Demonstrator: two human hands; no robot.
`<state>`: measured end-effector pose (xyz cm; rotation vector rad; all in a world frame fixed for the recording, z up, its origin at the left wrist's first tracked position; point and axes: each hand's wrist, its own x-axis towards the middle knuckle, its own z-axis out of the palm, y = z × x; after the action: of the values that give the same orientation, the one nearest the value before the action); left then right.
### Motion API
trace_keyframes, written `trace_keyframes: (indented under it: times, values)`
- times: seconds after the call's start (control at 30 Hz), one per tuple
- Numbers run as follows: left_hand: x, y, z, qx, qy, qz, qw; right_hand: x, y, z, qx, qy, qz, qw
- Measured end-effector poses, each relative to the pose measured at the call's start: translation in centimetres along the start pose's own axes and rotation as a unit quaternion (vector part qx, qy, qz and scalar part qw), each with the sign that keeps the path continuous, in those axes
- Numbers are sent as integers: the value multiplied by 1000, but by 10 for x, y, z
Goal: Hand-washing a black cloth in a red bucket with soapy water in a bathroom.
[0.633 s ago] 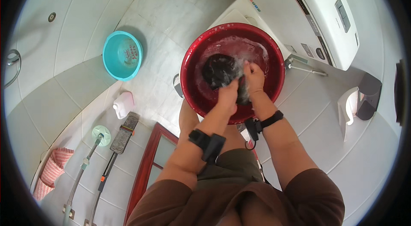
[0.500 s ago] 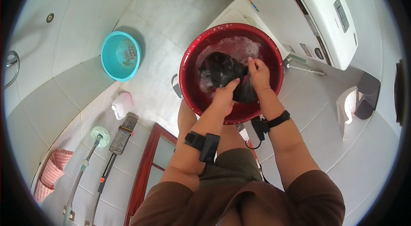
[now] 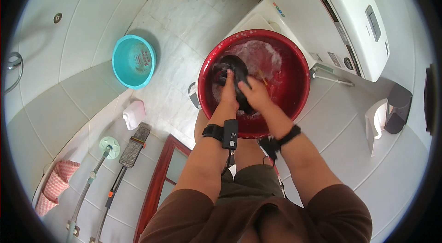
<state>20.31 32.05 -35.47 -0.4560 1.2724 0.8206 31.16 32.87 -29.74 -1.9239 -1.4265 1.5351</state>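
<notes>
Your left hand (image 3: pixel 228 92) grips, pointing away from you; just right of it, your right hand (image 3: pixel 258 95) curls inward, slightly blurred.

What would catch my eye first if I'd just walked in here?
Probably the big red basin in front of the person, with pale suds inside. Over it, the left hand and right hand grip a wet black cloth. Next might come the bright blue basin on the floor to the left and the large white machine at upper right.
</notes>
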Motion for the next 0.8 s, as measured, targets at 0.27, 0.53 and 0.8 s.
trace_keyframes:
  times: [0.27,0.53,0.8]
  values:
    - [-81,-22,44,23,-47,33,998,6,7,-37,-151,186,42,970]
    - [-57,14,1,508,59,319,798,3,5,-83,-192,96,-103,971]
    - [-19,4,41,685,40,528,500,1,8,-39,-298,130,-2,946]
